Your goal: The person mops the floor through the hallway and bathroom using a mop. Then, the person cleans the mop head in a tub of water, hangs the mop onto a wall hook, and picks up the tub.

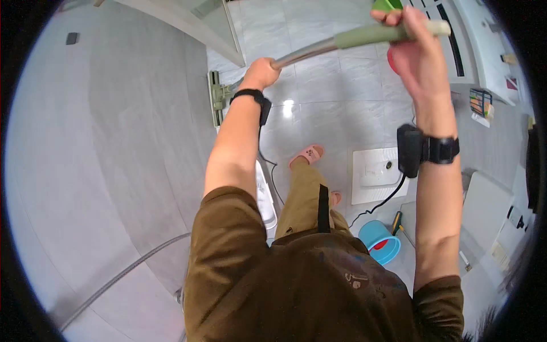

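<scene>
A long-handled mop [307, 52] crosses the top of the view, with a metal pole and a pale green grip [370, 35]. My left hand [262, 73] is closed around the metal pole. My right hand [419, 54] holds the green grip near its pale end, its fingers bent over it. Beyond my left wrist, the wide green mop head [217, 98] lies along the foot of the left wall. My left hand hides part of the pole. Black devices are strapped to both wrists, with cables running down.
A white squat toilet [376, 175] is set in the grey tiled floor, right of my pink slippers [310, 154]. Nearer me stands a blue bucket [379, 240] beside a green-and-yellow handle [396, 222]. A door [194, 25] stands at upper left; a hose [131, 268] hangs at lower left.
</scene>
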Available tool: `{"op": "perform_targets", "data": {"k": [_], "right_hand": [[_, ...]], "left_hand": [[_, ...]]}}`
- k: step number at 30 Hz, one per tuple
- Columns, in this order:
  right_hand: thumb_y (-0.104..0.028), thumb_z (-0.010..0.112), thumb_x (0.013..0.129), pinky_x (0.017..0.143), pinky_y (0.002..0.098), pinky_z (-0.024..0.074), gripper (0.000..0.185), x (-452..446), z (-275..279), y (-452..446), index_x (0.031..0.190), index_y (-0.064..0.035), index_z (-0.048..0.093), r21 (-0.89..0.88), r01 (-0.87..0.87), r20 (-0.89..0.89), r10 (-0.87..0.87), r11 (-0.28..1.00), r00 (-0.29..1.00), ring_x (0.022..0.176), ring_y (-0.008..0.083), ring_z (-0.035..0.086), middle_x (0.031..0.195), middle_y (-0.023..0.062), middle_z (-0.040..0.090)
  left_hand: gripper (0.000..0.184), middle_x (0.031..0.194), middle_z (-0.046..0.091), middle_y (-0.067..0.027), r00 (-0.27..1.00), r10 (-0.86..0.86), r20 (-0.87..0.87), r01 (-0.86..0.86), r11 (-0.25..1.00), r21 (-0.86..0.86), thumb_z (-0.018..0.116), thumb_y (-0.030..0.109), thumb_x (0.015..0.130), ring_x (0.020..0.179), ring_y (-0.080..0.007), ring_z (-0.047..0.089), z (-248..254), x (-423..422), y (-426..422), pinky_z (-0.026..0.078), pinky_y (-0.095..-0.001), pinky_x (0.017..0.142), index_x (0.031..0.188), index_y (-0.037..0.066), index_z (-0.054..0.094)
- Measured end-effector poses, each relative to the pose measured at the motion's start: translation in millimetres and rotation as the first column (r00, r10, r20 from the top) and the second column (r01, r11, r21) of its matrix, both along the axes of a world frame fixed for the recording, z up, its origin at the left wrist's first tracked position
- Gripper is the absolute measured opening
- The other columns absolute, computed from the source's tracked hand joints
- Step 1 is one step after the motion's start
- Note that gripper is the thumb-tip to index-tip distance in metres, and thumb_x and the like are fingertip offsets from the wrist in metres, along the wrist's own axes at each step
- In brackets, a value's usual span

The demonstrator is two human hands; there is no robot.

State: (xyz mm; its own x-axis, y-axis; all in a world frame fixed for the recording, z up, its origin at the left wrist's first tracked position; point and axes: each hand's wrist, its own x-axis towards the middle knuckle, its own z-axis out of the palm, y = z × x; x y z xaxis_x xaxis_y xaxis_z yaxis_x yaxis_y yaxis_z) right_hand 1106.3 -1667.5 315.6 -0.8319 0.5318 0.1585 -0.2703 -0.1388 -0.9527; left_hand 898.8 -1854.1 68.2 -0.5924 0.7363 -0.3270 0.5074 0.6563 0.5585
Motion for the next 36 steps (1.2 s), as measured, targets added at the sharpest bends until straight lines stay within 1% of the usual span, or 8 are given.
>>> {"op": "perform_targets", "data": {"k": [2, 8, 9, 10, 18, 28, 32, 36], "right_hand": [[-0.024, 0.058, 0.092, 0.095, 0.0367, 0.0390, 0.021, -12.1, -2.3, 20.8, 0.088, -0.0036, 0.054, -0.335, 0.162, 0.097, -0.137, 0.928, 0.986, 0.100, 0.0239, 0.056, 0.091, 0.0069, 0.057], [-0.021, 0.063, 0.089, 0.089, 0.0349, 0.0467, 0.020, 150.9, -44.5, -18.0, 0.082, -0.0074, 0.051, -0.481, 0.737, 0.481, -0.560, 0.474, 0.674, 0.089, 0.0209, 0.055, 0.083, 0.0048, 0.053], [-0.024, 0.061, 0.091, 0.077, 0.0302, 0.0449, 0.022, 192.2, -54.2, -31.1, 0.079, -0.0096, 0.049, -0.500, 0.638, 0.421, -0.480, 0.586, 0.770, 0.087, 0.0188, 0.054, 0.078, 0.0030, 0.052], [-0.027, 0.059, 0.092, 0.068, 0.0278, 0.0410, 0.025, 209.2, -49.1, -51.2, 0.077, -0.0106, 0.048, -0.490, 0.729, 0.484, -0.546, 0.478, 0.684, 0.085, 0.0187, 0.052, 0.075, 0.0020, 0.051], [-0.025, 0.052, 0.095, 0.064, 0.0304, 0.0399, 0.025, 344.2, 5.2, -108.9, 0.076, -0.0094, 0.047, -0.439, 0.798, 0.467, -0.654, 0.413, 0.596, 0.089, 0.0188, 0.050, 0.075, 0.0023, 0.047], [-0.021, 0.056, 0.093, 0.086, 0.0343, 0.0390, 0.021, 573.3, 111.1, -143.6, 0.079, -0.0073, 0.052, -0.260, 0.927, 0.376, -0.856, 0.270, 0.355, 0.090, 0.0210, 0.050, 0.077, 0.0040, 0.051], [-0.023, 0.056, 0.094, 0.089, 0.0350, 0.0394, 0.023, 608.3, 162.2, -174.2, 0.081, -0.0040, 0.052, -0.056, 0.998, 0.313, -0.950, -0.023, -0.005, 0.091, 0.0235, 0.050, 0.082, 0.0083, 0.050], [-0.025, 0.053, 0.095, 0.095, 0.0387, 0.0362, 0.024, 647.9, 162.6, -195.2, 0.083, -0.0039, 0.048, -0.057, 0.986, 0.158, -0.974, 0.155, 0.162, 0.094, 0.0262, 0.046, 0.081, 0.0076, 0.044]], "left_hand": [[0.027, 0.090, 0.065, -0.0204, 1.000, 0.024, 0.002, -0.024, 1.000, -0.002, 0.062, 0.031, 0.077, 0.089, -0.0371, 0.062, -15.3, -9.7, 15.4, 0.049, -0.0423, 0.077, 0.092, 0.009, 0.069], [0.023, 0.102, 0.066, -0.0187, 0.906, -0.373, 0.199, 0.412, 0.885, -0.215, 0.058, 0.014, 0.076, 0.098, -0.0335, 0.063, -66.7, 109.6, 32.1, 0.050, -0.0420, 0.084, 0.093, 0.006, 0.070], [0.022, 0.098, 0.067, -0.0170, 0.882, -0.408, 0.235, 0.460, 0.856, -0.236, 0.058, 0.014, 0.075, 0.094, -0.0322, 0.064, -59.0, 132.8, 23.4, 0.051, -0.0416, 0.080, 0.091, 0.006, 0.071], [0.020, 0.094, 0.068, -0.0161, 0.852, -0.456, 0.257, 0.511, 0.830, -0.223, 0.059, 0.014, 0.075, 0.090, -0.0318, 0.065, -50.2, 152.8, 16.1, 0.052, -0.0413, 0.077, 0.089, 0.006, 0.071], [0.015, 0.082, 0.068, -0.0138, 0.677, -0.702, 0.222, 0.736, 0.655, -0.172, 0.061, 0.019, 0.075, 0.080, -0.0308, 0.066, -10.5, 285.6, 9.8, 0.052, -0.0411, 0.070, 0.077, 0.008, 0.070], [0.016, 0.082, 0.068, -0.0139, 0.428, -0.889, 0.164, 0.876, 0.452, 0.166, 0.058, 0.018, 0.075, 0.082, -0.0294, 0.066, 53.2, 541.9, 79.4, 0.052, -0.0410, 0.071, 0.077, 0.009, 0.070], [0.017, 0.086, 0.068, -0.0145, 0.349, -0.932, 0.097, 0.876, 0.361, 0.318, 0.060, 0.020, 0.074, 0.085, -0.0296, 0.066, 83.5, 626.4, 100.6, 0.052, -0.0412, 0.073, 0.078, 0.007, 0.070], [0.017, 0.087, 0.068, -0.0158, 0.224, -0.968, 0.108, 0.898, 0.249, 0.362, 0.060, 0.018, 0.073, 0.087, -0.0309, 0.066, 88.1, 664.4, 114.5, 0.052, -0.0423, 0.075, 0.080, 0.005, 0.070]]}}
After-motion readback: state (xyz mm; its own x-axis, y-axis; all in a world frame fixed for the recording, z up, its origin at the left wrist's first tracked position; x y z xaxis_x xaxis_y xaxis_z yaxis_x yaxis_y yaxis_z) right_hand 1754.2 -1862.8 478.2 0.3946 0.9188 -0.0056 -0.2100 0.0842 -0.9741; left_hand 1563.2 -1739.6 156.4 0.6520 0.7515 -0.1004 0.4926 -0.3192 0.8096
